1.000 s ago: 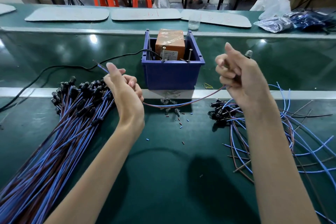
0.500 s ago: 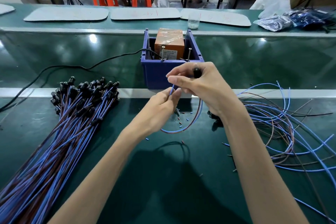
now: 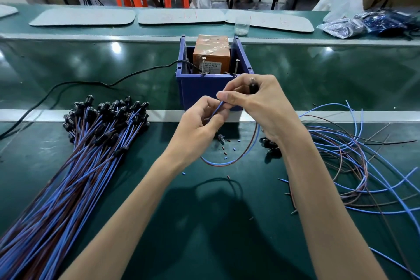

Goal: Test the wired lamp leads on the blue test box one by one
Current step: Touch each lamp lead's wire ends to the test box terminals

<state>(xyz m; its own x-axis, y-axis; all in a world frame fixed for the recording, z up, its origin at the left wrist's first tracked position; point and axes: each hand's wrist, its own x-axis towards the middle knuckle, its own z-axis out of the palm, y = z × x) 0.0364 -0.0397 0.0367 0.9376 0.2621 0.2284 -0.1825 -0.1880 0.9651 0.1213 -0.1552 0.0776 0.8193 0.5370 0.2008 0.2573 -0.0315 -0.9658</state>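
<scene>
The blue test box (image 3: 200, 88) stands at the middle of the bench, with an orange block (image 3: 211, 54) inside and two upright metal pins on its front rim. Just in front of it my right hand (image 3: 256, 107) grips a lamp lead's black holder (image 3: 252, 86) and pinches the blue wire end (image 3: 217, 109). My left hand (image 3: 200, 118) pinches the same wire ends from below. The lead's blue and brown wires (image 3: 229, 162) hang in a loop under both hands.
A thick bundle of blue and brown leads with black holders (image 3: 91, 143) lies at the left. Loose leads (image 3: 354, 161) sprawl at the right. A black cable (image 3: 91, 83) runs left from the box. Small insulation bits (image 3: 227, 150) dot the green mat.
Both hands came together from apart to the front of the box. The lead, stretched between them before, now hangs as a loop. My left hand took its wire ends.
</scene>
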